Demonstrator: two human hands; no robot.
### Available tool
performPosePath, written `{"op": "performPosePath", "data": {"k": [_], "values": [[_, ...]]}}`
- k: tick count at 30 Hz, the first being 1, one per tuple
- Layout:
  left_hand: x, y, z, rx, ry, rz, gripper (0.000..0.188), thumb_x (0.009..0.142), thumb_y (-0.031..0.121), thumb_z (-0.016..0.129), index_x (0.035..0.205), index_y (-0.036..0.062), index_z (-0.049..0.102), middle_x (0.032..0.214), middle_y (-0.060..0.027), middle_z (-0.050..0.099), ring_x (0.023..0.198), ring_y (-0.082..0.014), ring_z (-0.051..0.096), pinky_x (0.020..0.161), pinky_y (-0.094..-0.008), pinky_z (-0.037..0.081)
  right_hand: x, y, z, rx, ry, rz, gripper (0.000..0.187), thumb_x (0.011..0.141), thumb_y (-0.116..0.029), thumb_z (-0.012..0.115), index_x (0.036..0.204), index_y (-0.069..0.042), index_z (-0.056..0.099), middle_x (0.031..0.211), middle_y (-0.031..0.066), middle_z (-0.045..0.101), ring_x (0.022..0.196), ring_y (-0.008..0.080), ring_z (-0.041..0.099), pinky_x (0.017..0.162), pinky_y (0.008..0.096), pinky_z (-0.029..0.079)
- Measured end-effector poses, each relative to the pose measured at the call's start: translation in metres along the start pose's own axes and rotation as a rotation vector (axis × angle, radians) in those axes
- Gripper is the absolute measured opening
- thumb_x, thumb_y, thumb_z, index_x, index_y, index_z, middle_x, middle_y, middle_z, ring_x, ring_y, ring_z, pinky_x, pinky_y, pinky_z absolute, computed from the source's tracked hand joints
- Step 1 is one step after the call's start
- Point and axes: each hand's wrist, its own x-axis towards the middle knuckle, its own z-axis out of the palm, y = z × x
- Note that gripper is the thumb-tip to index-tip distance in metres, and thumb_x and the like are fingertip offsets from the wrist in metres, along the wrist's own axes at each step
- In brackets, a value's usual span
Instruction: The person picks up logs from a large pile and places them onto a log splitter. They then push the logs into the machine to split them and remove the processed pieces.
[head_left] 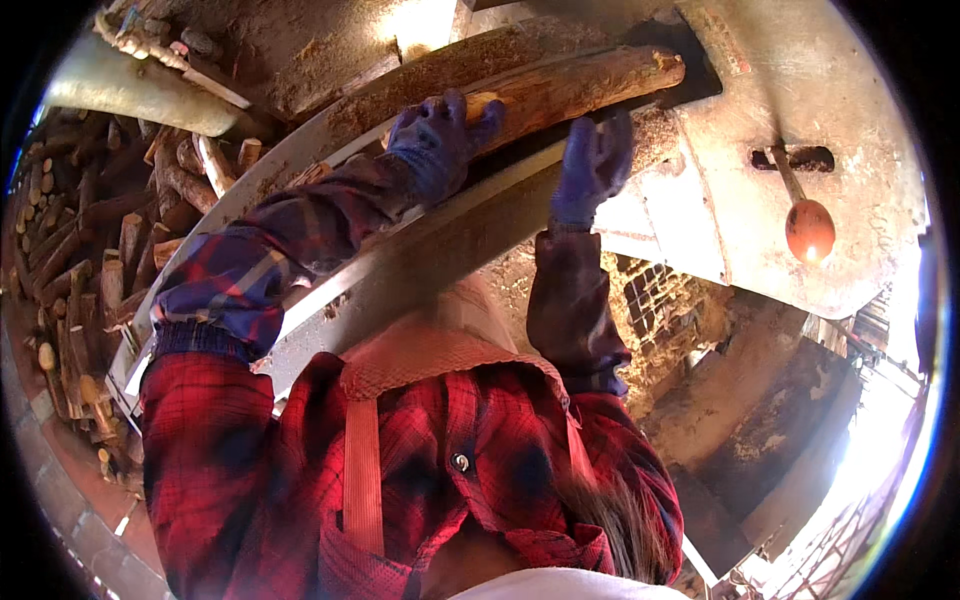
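Note:
A long, bark-stripped log [590, 90] lies in the metal trough [400, 245], its far end at a dark opening on the right. My left hand [438, 140], in a blue-purple glove, is bent over the log's near part with the fingers curled against the wood. The hand hides that part of the log. My right hand [592, 170], gloved alike, is raised beside the log's near side with its fingers stretched upward. Whether it touches the wood is unclear.
Many cut logs [110, 240] are heaped on the left beyond the trough. A metal machine panel [740, 120] stands on the right, with a lever ending in a red-orange knob [810, 232] out of a slot. Below it a wire mesh [650, 300] shows among wood debris.

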Motion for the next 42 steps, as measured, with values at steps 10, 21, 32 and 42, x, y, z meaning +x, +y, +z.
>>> {"op": "performPosePath", "data": {"k": [10, 21, 32, 42], "values": [[-0.196, -0.14, -0.006, -0.894, 0.544, -0.291, 0.055, 0.091, 0.019, 0.069, 0.139, 0.0048, 0.046, 0.136, -0.0158, 0.052, 0.123, -0.022, 0.052, 0.104, -0.0327, 0.043, -0.067, -0.017, 0.049, -0.158, -0.622, -0.432, 0.048, 0.084, -0.015, 0.073, 0.127, -0.001, 0.057, 0.119, 0.016, 0.063, 0.108, 0.0221, 0.062, 0.089, 0.0346, 0.051], [-0.524, -0.209, 0.226, -0.496, 1.115, -0.964, 0.043, 0.1, 0.027, 0.048, 0.133, -0.0001, 0.054, 0.125, -0.0162, 0.061, 0.11, -0.0241, 0.06, 0.096, -0.0337, 0.045, -0.132, -0.023, 0.179, 0.124, -1.201, 0.255, 0.042, 0.089, -0.029, 0.067, 0.122, -0.003, 0.062, 0.115, 0.0114, 0.066, 0.115, 0.0212, 0.058, 0.099, 0.0323, 0.043], [-0.478, -0.138, 0.036, -1.057, 1.677, -0.973, 0.041, 0.101, 0.033, 0.048, 0.123, 0.001, 0.059, 0.087, -0.0059, 0.063, 0.075, -0.0165, 0.06, 0.065, -0.0267, 0.05, -0.085, -0.202, 0.158, 0.123, -1.288, -0.682, 0.037, 0.093, -0.028, 0.06, 0.122, -0.004, 0.062, 0.121, 0.0154, 0.062, 0.103, 0.0241, 0.064, 0.087, 0.0332, 0.054], [-0.45, -0.142, 0.168, -1.191, 1.429, -1.095, 0.031, 0.099, 0.03, 0.056, 0.112, 0.0027, 0.065, 0.086, 0.0064, 0.055, 0.078, -0.0056, 0.046, 0.07, -0.024, 0.042, -0.114, -0.023, 0.114, -0.645, -1.001, -1.043, 0.031, 0.094, -0.02, 0.054, 0.12, -0.006, 0.062, 0.119, 0.0198, 0.06, 0.117, 0.0372, 0.053, 0.107, 0.0526, 0.034]]}}
